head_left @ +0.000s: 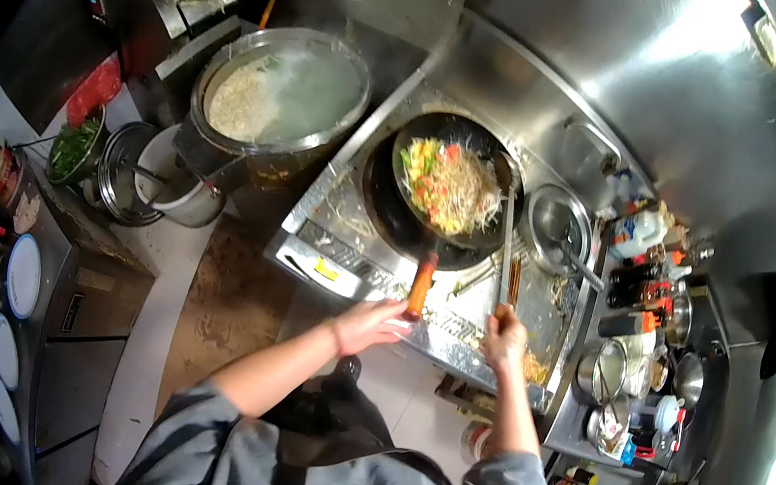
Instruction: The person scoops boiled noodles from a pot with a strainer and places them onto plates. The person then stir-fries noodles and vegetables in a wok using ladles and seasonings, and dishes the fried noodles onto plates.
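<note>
A black wok (410, 133) with a wooden handle (421, 287) sits over the burner. In it lies a mix of noodle-like strands (463, 189), red and yellow pieces and some green. My left hand (370, 326) is beside the end of the wok handle, its fingers stretched towards it and not wrapped round it. My right hand (504, 341) is closed round the grip of a long-handled wok spatula (507, 249). The spatula's head is at the right side of the wok, partly hidden by the food and the rim.
Left of the stove steams a large pot (358, 99) of cloudy liquid. A metal bowl with a ladle (558, 229) stands right of the wok. Bottles (640, 233) and seasoning containers (602, 367) line the right shelf. White plates (23, 276) are at far left, near a white bucket (190, 205).
</note>
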A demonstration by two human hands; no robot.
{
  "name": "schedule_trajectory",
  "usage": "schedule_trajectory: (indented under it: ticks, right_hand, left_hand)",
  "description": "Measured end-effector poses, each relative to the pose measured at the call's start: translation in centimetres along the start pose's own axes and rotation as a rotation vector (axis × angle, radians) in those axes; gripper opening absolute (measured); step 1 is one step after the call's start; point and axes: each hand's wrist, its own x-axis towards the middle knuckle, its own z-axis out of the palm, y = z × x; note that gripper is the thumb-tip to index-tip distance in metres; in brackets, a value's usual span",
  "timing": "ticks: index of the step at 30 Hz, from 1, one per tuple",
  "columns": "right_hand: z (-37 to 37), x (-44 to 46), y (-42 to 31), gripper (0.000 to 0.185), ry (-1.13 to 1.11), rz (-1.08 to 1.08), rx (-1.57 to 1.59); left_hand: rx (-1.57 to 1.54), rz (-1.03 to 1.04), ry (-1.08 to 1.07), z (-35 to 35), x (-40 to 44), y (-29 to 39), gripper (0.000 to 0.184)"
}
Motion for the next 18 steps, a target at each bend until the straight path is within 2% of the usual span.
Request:
schedule_trajectory:
  ticks: [1,2,3,5,6,8,11,13,14,16,17,18]
  right_hand:
    - [0.5,-1.2,0.2,0.025,-0.012,0.025,0.001]
    - [4.1,-1.0,1.9,0.023,0.093,-0.218,-0.055]
    - [14.0,3.5,-7.9,0.031,0.102,-0.372,0.136]
    - [12.0,0.5,-5.2,0.045,0.065,-0.368,-0.012]
    - [10.1,-1.6,-3.9,0.046,0.022,-0.339,-0.071]
    - [7.4,-4.7,1.1,0.043,0.005,-0.33,-0.143]
    - [2.8,-3.8,7.5,0.042,-0.045,-0.486,-0.054]
    - [1.9,-0.6,6.4,0.04,-0.01,-0.455,-0.124]
    - [2.1,1.8,5.2,0.038,-0.051,-0.37,-0.062]
    - [2.5,5.0,2.8,0.035,-0.019,-0.371,-0.046]
    - [2.5,6.0,1.5,0.034,0.071,-0.462,-0.086]
    - [2.0,6.1,1.5,0.034,0.123,-0.54,0.016]
  left_hand:
    - [-0.182,-0.087,-0.041,0.8,0.5,0.6,0.043]
    - [-0.219,-0.068,0.033,0.8,0.9,2.1,0.035]
    - [0.07,0.075,0.297,-6.0,0.1,13.7,0.027]
    - [0.427,0.261,0.489,-6.4,0.2,12.2,0.02]
    - [0.412,0.262,0.472,-6.9,-1.4,13.0,0.019]
    - [0.426,0.247,0.367,-4.8,-6.8,14.2,0.017]
    - [0.538,0.051,0.485,-2.5,-11.4,13.0,0.019]
    - [0.546,0.104,0.454,-2.6,-9.7,13.0,0.017]
    - [0.586,0.114,0.407,-2.7,-8.5,13.9,0.015]
    - [0.506,0.119,0.391,-4.6,-7.1,13.9,0.014]
    - [0.526,0.112,0.346,-5.3,-7.1,14.2,0.013]
    - [0.556,0.121,0.358,-5.5,-8.3,13.6,0.012]
